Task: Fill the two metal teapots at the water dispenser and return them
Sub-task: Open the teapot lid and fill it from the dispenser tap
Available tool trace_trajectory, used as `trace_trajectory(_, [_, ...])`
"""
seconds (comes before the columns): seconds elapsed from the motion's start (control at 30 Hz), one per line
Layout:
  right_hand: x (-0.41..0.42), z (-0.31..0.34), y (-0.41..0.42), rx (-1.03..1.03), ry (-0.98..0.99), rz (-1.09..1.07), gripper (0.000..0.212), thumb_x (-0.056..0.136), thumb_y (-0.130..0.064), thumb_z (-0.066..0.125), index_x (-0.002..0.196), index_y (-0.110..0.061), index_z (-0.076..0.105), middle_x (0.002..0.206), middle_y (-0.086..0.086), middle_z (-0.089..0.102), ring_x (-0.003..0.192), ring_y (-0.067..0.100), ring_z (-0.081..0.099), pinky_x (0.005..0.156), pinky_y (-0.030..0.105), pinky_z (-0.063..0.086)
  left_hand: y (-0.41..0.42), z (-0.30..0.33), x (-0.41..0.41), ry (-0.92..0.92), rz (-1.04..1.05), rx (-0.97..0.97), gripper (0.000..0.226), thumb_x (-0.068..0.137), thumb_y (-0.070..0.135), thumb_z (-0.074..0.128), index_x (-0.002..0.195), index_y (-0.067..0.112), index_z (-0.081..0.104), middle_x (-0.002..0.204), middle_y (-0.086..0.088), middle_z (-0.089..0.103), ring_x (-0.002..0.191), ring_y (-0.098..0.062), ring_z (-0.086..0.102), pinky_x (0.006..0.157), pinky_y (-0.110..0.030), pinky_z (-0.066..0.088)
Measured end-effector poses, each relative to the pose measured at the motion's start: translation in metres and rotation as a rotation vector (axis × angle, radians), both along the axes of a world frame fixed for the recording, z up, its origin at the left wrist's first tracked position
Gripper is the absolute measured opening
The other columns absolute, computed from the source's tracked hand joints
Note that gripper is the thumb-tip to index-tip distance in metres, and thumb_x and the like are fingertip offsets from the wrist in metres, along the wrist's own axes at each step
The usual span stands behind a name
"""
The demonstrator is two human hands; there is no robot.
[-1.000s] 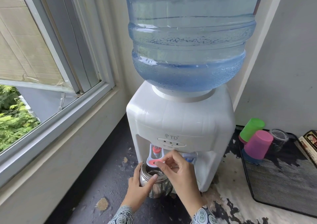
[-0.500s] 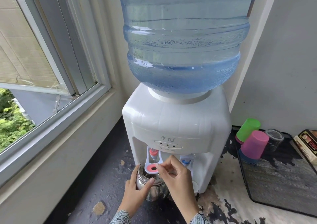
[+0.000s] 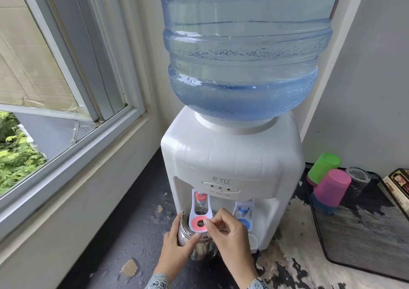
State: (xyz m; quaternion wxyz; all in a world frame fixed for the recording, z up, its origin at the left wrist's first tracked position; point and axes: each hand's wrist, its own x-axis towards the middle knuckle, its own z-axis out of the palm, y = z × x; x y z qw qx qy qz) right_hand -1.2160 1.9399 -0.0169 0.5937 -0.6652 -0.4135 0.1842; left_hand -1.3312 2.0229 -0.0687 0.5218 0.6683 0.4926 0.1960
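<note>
From the head view, your left hand (image 3: 177, 242) wraps round the teapot (image 3: 197, 244), thumb across its front, holding it upright under the red tap (image 3: 200, 213) of the dispenser (image 3: 232, 162). Your right hand (image 3: 230, 233) pinches the rim of the red tap's lever between thumb and forefinger, just above the teapot's mouth. The blue tap (image 3: 243, 213) sits just right of your right hand. The bottle (image 3: 243, 56) stands inverted on the dispenser, partly full. The dispenser stands on a dark, worn desk (image 3: 137, 240) by a window (image 3: 55, 89). To the right, a green cup (image 3: 324, 167), a pink cup (image 3: 332, 187) and a glass (image 3: 358, 182) rest upside down on a black tray (image 3: 365, 240).
</note>
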Motion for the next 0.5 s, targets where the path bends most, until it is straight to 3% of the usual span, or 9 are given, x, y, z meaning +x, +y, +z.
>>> trace_trajectory(0.1, [0.000, -0.001, 0.001, -0.003, -0.004, -0.006, 0.027, 0.078, -0.013, 0.071, 0.060, -0.019, 0.053, 0.056, -0.014, 0.060, 0.057, 0.003, 0.059, 0.059, 0.010, 0.045, 0.001, -0.002, -0.001, -0.025, -0.006, -0.002, 0.096, 0.033, 0.091, 0.055, 0.118, 0.064, 0.020, 0.118, 0.003, 0.045, 0.117, -0.015, 0.039, 0.103, -0.048, 0.040])
trace_trajectory(0.27, [0.001, -0.005, 0.002, -0.006, -0.029, 0.000, 0.022, 0.079, -0.017, 0.071, 0.065, -0.007, 0.057, 0.060, -0.004, 0.062, 0.059, 0.009, 0.061, 0.061, 0.014, 0.049, 0.001, 0.002, 0.001, -0.032, -0.008, -0.038, 0.097, 0.042, 0.077, 0.055, 0.129, 0.052, 0.021, 0.116, -0.002, 0.044, 0.111, -0.013, 0.038, 0.106, -0.042, 0.034])
trace_trajectory(0.37, [0.002, -0.008, 0.003, -0.019, -0.057, -0.003, 0.023, 0.078, -0.015, 0.072, 0.063, -0.008, 0.056, 0.058, -0.007, 0.061, 0.058, 0.008, 0.061, 0.060, 0.012, 0.047, 0.000, 0.003, 0.000, -0.033, -0.006, -0.032, 0.102, 0.043, 0.075, 0.054, 0.136, 0.047, 0.022, 0.116, -0.001, 0.043, 0.109, -0.011, 0.037, 0.105, -0.039, 0.032])
trace_trajectory(0.5, [0.006, -0.015, 0.005, -0.062, -0.121, 0.000, 0.025, 0.078, -0.014, 0.071, 0.060, -0.017, 0.054, 0.059, -0.019, 0.061, 0.059, 0.004, 0.061, 0.056, 0.007, 0.043, -0.002, 0.002, -0.001, -0.034, -0.005, -0.023, 0.096, 0.043, 0.074, 0.054, 0.130, 0.051, 0.020, 0.117, 0.001, 0.042, 0.109, -0.009, 0.036, 0.103, -0.034, 0.031])
